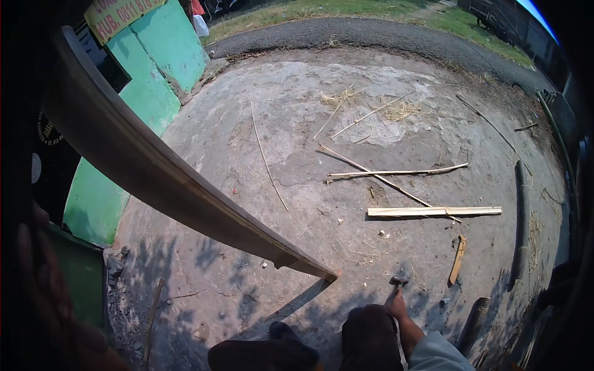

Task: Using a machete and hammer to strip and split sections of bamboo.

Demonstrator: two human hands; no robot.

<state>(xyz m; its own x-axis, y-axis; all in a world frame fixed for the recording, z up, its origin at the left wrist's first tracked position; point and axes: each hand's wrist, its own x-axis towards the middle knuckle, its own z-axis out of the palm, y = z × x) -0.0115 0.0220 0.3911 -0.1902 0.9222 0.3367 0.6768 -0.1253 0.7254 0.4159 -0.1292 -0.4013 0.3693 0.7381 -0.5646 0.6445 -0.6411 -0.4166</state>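
Fingers [393,301] Closed on Hammer [399,280]; Long Pole [173,191] Set on End

The right hand [400,307] appears wrapped around the hammer's handle, with no visible gap. The dark head points away from the person, low over the ground [297,179]; whether it touches cannot be told. A dim shape at the left rim reads as the left hand [49,278]; how far open it is, and whether it has hold of anything, cannot be told.

The long pole leans from upper left down to its narrow-looking foot, which appears to meet the ground in front of the person's shoe [281,331], left of the hammer.

Step in hand, as judged: pole on end, hammer held ready. Next move, as judged: steady the pole, keep the foot from slipping, and clear the legs before any stroke.

Beyond the hammer lie a short brown piece of wood [458,260], a pale split strip [433,211] and two crossed sticks [405,172]. Farther right lies a dark pole [523,222]. A green wall [148,80] stands at left; a road [346,34] crosses behind.
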